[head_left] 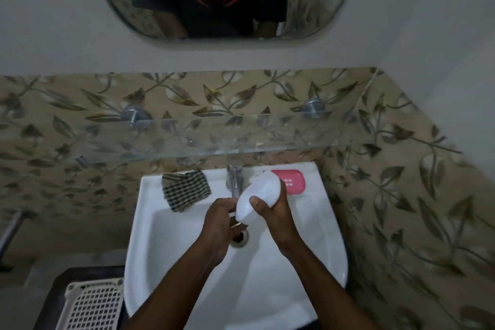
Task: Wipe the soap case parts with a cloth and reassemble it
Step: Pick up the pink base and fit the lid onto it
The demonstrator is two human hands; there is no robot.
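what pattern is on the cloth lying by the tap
A dark green and white check, seen in the head view: the cloth lies on the sink rim, left of the tap.

A white washbasin [321, 262] carries the things. On its back ledge, a folded green-checked cloth [186, 190] lies left of the chrome tap [235, 179], one corner hanging over the bowl. A pink soap case part [293, 181] lies right of the tap.

White case part [258, 197] in both hands
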